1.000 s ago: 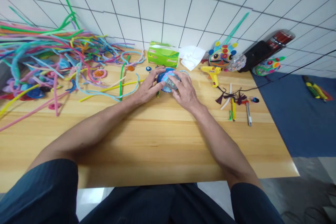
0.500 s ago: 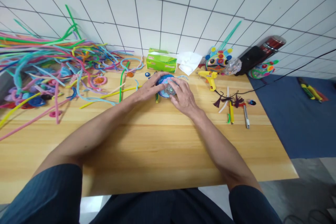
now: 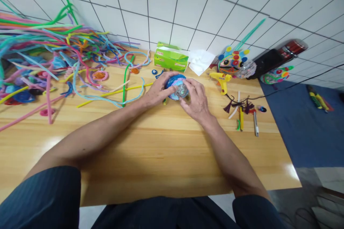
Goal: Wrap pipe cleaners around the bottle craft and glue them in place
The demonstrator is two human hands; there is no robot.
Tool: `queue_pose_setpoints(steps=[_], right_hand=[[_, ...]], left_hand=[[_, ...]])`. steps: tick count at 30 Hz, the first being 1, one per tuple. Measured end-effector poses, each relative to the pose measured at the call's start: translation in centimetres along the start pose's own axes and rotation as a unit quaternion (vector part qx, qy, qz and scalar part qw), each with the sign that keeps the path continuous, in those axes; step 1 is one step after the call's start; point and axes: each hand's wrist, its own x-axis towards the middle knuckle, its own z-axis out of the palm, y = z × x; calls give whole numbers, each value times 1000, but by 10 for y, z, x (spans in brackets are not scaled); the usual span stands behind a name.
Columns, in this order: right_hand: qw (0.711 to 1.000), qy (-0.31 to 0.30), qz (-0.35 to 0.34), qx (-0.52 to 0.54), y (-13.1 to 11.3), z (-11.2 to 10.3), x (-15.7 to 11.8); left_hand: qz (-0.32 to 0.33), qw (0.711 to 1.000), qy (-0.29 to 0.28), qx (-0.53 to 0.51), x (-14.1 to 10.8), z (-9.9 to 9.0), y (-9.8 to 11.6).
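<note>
Between my hands is a round craft piece [image 3: 177, 78] in blue, pink and light blue, with a shiny clear ball [image 3: 181, 90] on its top. My left hand [image 3: 159, 91] wraps around its left side, the thumb lying across toward the ball. From the right, my right hand [image 3: 198, 99] closes its fingers on the piece and the ball's edge. Parts of the piece are hidden under the fingers. Just left of it, a small green and yellow thing [image 3: 165, 102] peeks out beneath my left hand. A small blue disc [image 3: 154, 72] lies behind that hand.
Tangled pipe cleaners [image 3: 59, 55] cover the table's left side. A green tissue pack [image 3: 171, 57] and a white tissue [image 3: 200, 62] stand by the wall. On the right are a yellow glue gun [image 3: 221, 80], a decorated craft figure [image 3: 232, 62], a dark red flask [image 3: 291, 50] and a utility knife [image 3: 256, 124].
The camera view has shifted, so the table things appear displaced. Both hands stay around the craft piece; my right fingers have drawn back slightly, showing more of the clear ball.
</note>
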Motion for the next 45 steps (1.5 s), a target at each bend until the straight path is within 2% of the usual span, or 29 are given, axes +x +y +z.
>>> queue_pose_setpoints(steps=[6,18,24,29,34,41,45], right_hand=[[1000,5,-8,-1,4,-2,1],[1000,-16,9,7,5,-6,1],[999,30,6,-11,5,-6,1],[999,25,38,3,4,-4,1],[998,57,25,-3,3,-1,0],[998,67,2,-3,3,1,-2],[999,49,7,1,3,0,-2]], left_hand=[[-6,999,31,-10,-6,10,4],[4,999,37,1,-8,13,-4],[13,999,42,4,-8,14,-5],[9,999,44,5,-9,15,-5],[8,999,45,9,-9,14,-3],[3,999,50,7,-10,15,-1],[5,998,62,7,-11,18,-3]])
